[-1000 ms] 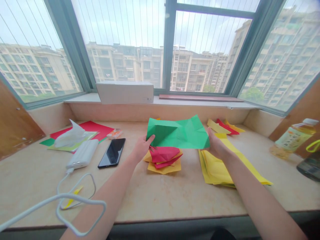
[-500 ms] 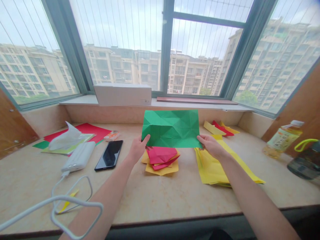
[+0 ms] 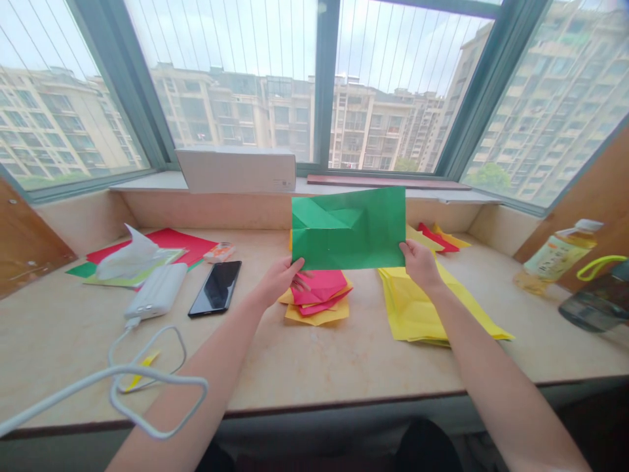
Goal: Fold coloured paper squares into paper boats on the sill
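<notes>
A creased green sheet of paper (image 3: 350, 229) is held up between my two hands in the middle of the head view. My left hand (image 3: 281, 283) pinches its lower left corner, thumb in front. The lower right edge is gripped by my right hand (image 3: 421, 263). Below and behind the sheet, a pile of folded red and orange papers (image 3: 318, 305) lies on the counter, partly hidden. Under my right forearm sits a stack of yellow paper (image 3: 417, 311). Smaller beige, red and orange folded pieces (image 3: 437, 237) lie behind my right hand.
On the left are a black phone (image 3: 216, 288), a white power bank (image 3: 156, 290) with a looped cable (image 3: 162, 379), a tissue pack (image 3: 125, 259) and red paper (image 3: 189, 248). A drink bottle (image 3: 557, 255) and a dark jar (image 3: 597, 301) stand right. A white box (image 3: 236, 172) rests on the sill.
The green sheet has moved slightly right and tilted, its right side raised, and it shows a smoother right half. Both hands keep hold of it. The camera view has dipped a little.
</notes>
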The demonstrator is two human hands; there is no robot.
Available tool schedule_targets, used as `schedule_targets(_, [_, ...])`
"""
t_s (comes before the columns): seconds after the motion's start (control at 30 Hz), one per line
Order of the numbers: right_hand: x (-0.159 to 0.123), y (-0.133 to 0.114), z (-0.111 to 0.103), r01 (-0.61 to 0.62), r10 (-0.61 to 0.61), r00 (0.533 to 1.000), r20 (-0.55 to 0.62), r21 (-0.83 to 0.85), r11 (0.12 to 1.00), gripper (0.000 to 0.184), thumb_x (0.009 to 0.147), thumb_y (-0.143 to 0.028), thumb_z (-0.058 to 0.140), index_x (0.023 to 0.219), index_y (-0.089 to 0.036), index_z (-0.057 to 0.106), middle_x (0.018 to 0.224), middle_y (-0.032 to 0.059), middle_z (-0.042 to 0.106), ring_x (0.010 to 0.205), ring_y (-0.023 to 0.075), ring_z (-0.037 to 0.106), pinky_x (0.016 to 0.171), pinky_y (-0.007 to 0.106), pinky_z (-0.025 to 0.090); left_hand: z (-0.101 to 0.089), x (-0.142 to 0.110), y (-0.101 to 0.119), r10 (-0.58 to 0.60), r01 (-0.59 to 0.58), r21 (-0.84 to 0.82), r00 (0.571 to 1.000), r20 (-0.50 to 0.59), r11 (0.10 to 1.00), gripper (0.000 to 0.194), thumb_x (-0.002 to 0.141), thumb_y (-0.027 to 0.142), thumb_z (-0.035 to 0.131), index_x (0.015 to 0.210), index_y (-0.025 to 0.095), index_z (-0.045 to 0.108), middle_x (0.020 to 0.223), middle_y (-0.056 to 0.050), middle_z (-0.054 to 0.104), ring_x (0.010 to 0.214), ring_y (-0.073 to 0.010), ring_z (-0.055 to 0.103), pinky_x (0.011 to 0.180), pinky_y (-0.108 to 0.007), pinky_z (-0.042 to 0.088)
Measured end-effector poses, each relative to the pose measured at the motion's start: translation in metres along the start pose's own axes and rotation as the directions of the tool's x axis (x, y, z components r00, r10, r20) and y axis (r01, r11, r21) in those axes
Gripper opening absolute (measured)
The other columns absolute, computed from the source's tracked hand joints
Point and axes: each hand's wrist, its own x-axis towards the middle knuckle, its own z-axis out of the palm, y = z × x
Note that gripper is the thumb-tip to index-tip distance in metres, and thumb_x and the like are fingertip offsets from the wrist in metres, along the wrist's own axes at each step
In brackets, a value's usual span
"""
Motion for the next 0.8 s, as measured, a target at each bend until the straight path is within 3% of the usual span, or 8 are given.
schedule_targets(0.1, [0.000,0.000,0.001,0.085,-0.090,0.994,-0.059,-0.091,0.992,0.038,0.089,-0.056,0.048,0.071,-0.023,0.054,0.060,0.0020,0.054,0.064,0.0202,0.050,0.062,0.031,0.041,0.003,0.003,0.000,-0.002,-0.002,-0.050,0.997,-0.080,0.999,0.030,0.092,0.043,0.057,0.082,0.015,0.054,0.061,-0.003,0.067,0.046,-0.0134,0.064,0.045,-0.021,0.049])
schedule_targets(0.23, [-0.003,-0.008,0.004,-0.053,0.046,0.998,0.049,0.138,0.989,0.040,0.084,-0.056,0.054,0.100,-0.021,0.061,0.059,-0.0001,0.056,0.050,0.0172,0.048,0.050,0.030,0.041,0.000,0.004,0.001,0.021,-0.038,-0.125,0.991,-0.129,0.991,0.031,0.093,0.043,0.055,0.079,0.016,0.052,0.060,-0.001,0.065,0.044,-0.0117,0.061,0.044,-0.020,0.047])
schedule_targets(0.3, [-0.006,-0.014,-0.001,-0.114,0.103,0.993,0.063,0.219,0.969,0.053,0.084,-0.054,0.055,0.125,-0.021,0.052,0.058,-0.0030,0.055,0.043,0.0148,0.046,0.043,0.029,0.040,-0.004,0.003,0.002,0.009,-0.031,-0.153,0.989,-0.145,0.988,0.029,0.094,0.042,0.053,0.085,0.014,0.055,0.061,-0.001,0.065,0.044,-0.0114,0.061,0.043,-0.020,0.046])
schedule_targets(0.4, [-0.018,-0.019,-0.019,-0.067,0.093,0.993,-0.074,0.303,0.951,0.062,0.085,-0.050,0.056,0.140,-0.025,0.038,0.061,-0.0054,0.053,0.042,0.0133,0.048,0.041,0.027,0.043,-0.008,0.002,0.003,0.003,-0.027,-0.149,0.987,-0.158,0.989,0.028,0.096,0.037,0.049,0.096,0.012,0.060,0.062,-0.001,0.064,0.044,-0.0108,0.062,0.043,-0.019,0.045])
schedule_targets(0.53, [-0.058,-0.012,-0.052,-0.065,0.150,0.948,-0.282,0.291,0.955,0.048,0.087,-0.054,0.055,0.123,-0.023,0.059,0.071,-0.0005,0.059,0.049,0.0139,0.054,0.045,0.030,0.050,-0.010,0.003,0.002,0.016,-0.043,-0.143,0.984,-0.180,0.989,0.027,0.096,0.035,0.049,0.096,0.011,0.061,0.062,-0.001,0.064,0.043,-0.0109,0.061,0.044,-0.020,0.046])
schedule_targets(0.67, [-0.119,0.001,-0.073,-0.277,0.306,0.942,-0.136,0.195,0.941,0.053,0.088,-0.053,0.056,0.128,-0.019,0.060,0.067,0.0037,0.067,0.060,0.0230,0.066,0.064,0.041,0.059,-0.008,0.006,-0.002,0.031,-0.054,-0.131,0.984,-0.173,0.990,0.028,0.094,0.039,0.052,0.094,0.012,0.061,0.061,-0.001,0.064,0.043,-0.0125,0.061,0.043,-0.021,0.046])
schedule_targets(0.73, [-0.146,0.002,-0.079,-0.367,0.385,0.921,-0.061,0.192,0.910,0.063,0.086,-0.053,0.058,0.138,-0.018,0.052,0.072,0.0061,0.072,0.071,0.0266,0.070,0.074,0.043,0.060,-0.007,0.006,-0.003,0.038,-0.058,-0.113,0.985,-0.168,0.992,0.029,0.093,0.040,0.052,0.093,0.012,0.061,0.061,-0.002,0.065,0.042,-0.0129,0.061,0.043,-0.022,0.047])
schedule_targets(0.8, [-0.167,0.000,-0.081,-0.413,0.416,0.909,0.029,0.199,0.889,0.073,0.084,-0.053,0.061,0.145,-0.016,0.043,0.074,0.0069,0.073,0.077,0.0278,0.072,0.073,0.042,0.061,-0.005,0.006,-0.004,0.048,-0.064,-0.093,0.985,-0.163,0.994,0.030,0.093,0.040,0.052,0.091,0.012,0.062,0.061,-0.002,0.065,0.042,-0.0132,0.061,0.043,-0.023,0.048])
